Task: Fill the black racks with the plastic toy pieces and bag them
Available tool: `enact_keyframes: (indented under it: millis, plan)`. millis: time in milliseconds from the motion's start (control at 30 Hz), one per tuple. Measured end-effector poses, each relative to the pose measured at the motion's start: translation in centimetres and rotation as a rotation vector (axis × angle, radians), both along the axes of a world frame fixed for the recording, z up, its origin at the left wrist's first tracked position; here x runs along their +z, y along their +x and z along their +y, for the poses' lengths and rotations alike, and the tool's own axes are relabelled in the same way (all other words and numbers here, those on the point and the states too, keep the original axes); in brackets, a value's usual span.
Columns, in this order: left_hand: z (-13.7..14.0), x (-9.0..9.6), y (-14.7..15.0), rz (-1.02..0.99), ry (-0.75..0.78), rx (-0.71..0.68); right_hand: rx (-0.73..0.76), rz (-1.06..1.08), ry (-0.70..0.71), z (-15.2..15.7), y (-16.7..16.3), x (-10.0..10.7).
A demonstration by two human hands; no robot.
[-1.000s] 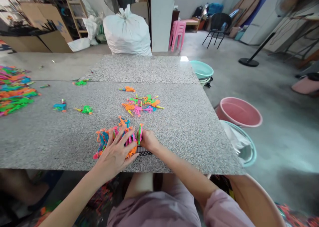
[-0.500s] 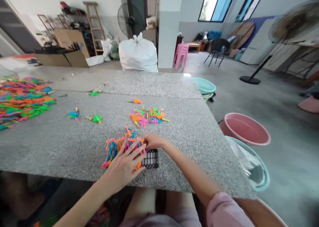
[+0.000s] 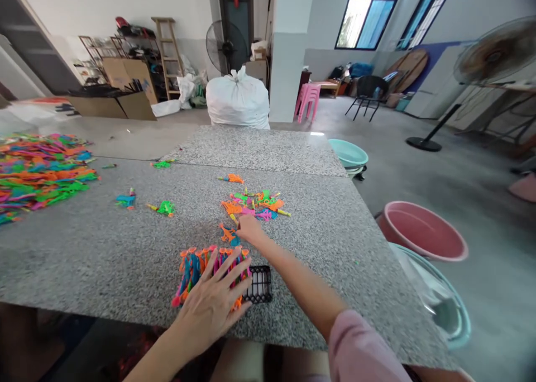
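My left hand (image 3: 215,298) lies with fingers spread over a packed row of small bright plastic toys (image 3: 190,270). The toys stand side by side in a black plastic rack (image 3: 262,286), whose uncovered right end shows a grid of slots. My right hand (image 3: 250,229) is at the near edge of a small heap of similar toys (image 3: 266,200), fingers bent together; its fingertips are partly hidden, and what they pinch cannot be made out. An orange and blue toy pair (image 3: 228,234) lies just left of that hand, between the heap and the rack.
A large pile of colourful toys (image 3: 46,172) covers the left of the speckled stone table (image 3: 318,242). A few single toys lie apart, such as a green one (image 3: 166,208) and a blue one (image 3: 125,201). A pink basin (image 3: 422,231) stands beyond the right edge.
My right hand has moved from the right end of the toy row, forward to the small heap. My left hand stays spread over the row. The view has tilted up slightly.
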State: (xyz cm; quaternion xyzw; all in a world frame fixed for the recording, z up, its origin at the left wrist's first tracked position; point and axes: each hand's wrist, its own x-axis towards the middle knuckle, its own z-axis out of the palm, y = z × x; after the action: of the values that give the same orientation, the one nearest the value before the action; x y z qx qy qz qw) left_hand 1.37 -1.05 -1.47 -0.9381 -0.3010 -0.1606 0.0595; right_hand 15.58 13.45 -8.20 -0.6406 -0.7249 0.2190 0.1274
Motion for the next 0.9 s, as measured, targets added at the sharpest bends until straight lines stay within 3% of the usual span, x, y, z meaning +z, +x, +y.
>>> enact_keyframes:
  millis: [100, 333, 433, 567, 667, 767, 833, 900]
  plan:
    - [0.1, -0.5, 0.0, -0.023, -0.016, -0.005, -0.015, -0.028, 0.012, -1.4, 1.6, 0.0]
    - [0.1, -0.7, -0.3, -0.033, 0.017, -0.003, 0.488, -0.081, 0.245, -3.3, 0.3, -2.3]
    - [0.0, -0.7, -0.3, -0.039, 0.018, 0.0, 0.468, -0.08, 0.319, -5.6, 3.1, -3.2]
    - [0.1, -0.9, -0.4, -0.044, -0.003, -0.001, 0.181, 0.022, 0.356, -9.7, 9.7, -4.3]
    - [0.1, -1.3, -0.6, -0.003, -0.01, -0.002, -0.331, 0.333, 0.39, -11.5, 13.8, -5.2]
    - [0.0, -1.4, -0.8, 0.046, -0.004, 0.007, -0.851, 0.672, 0.51, -11.7, 15.9, -5.9]
    - [-0.3, -1.3, -0.7, 0.061, -0.048, 0.026, -0.978, 0.787, 0.563, -10.2, 15.7, -5.9]
    - [-0.5, -1.0, -0.5, 0.061, -0.142, 0.047, -0.949, 0.879, 0.571, -7.2, 13.5, -4.5]
